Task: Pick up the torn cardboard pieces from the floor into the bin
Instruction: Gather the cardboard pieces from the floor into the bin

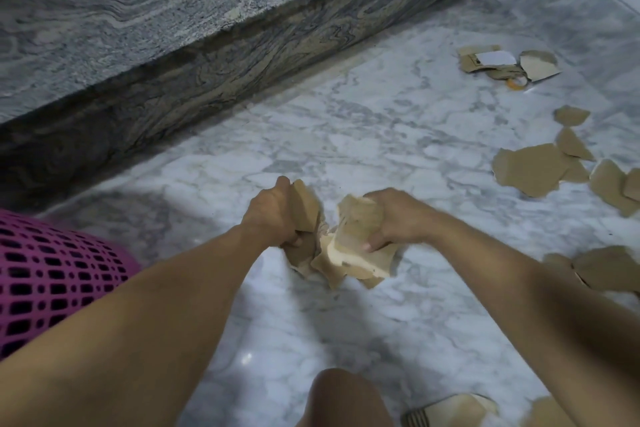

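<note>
1. Cardboard fills both your grips: your left hand [273,215] curls round a brown piece [304,208], and your right hand [394,218] clutches a bundle of torn pieces [353,253], thumb pressed on its near side.
2. The bundle's lower edges meet the marble floor [346,121] between your grips.
3. The pink mesh bin [52,274] sits well left of your left grip, near that forearm.
4. Loose cardboard scraps [530,170] lie well right of your right grip; a further cluster [502,64] lies beyond them.
5. A grey stone step [173,28] runs beyond both grips.
</note>
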The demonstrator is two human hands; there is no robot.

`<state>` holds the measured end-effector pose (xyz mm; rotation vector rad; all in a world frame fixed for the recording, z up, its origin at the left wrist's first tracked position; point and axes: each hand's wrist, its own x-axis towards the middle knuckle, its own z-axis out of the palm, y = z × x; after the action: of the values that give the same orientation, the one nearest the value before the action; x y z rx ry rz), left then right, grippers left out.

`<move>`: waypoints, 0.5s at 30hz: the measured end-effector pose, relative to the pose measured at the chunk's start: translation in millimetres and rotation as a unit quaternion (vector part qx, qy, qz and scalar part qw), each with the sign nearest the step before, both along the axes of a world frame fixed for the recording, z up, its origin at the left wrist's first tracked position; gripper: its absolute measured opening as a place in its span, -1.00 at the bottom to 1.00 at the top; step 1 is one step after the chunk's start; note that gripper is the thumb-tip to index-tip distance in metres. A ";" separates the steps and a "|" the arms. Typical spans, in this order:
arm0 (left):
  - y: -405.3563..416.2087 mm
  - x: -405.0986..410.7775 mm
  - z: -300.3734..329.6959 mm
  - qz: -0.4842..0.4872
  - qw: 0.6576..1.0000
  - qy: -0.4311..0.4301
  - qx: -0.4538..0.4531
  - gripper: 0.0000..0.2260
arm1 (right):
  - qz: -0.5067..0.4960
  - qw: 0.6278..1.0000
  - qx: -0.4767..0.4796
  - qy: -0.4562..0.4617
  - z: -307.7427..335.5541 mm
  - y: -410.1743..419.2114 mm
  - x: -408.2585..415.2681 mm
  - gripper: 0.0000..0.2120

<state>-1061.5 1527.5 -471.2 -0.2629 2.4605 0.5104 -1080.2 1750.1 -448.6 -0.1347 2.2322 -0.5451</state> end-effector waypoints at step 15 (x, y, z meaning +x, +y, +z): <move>-28.5 -4.1 52.3 0.102 0.992 -0.008 0.073 -0.46 | 0.030 0.996 0.057 0.055 19.0 -22.0 32.0 -0.17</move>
<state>-1065.6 1499.1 -418.9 -0.4597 2.3787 0.7676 -1048.2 1728.1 -429.6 -0.1749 2.3515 -0.3857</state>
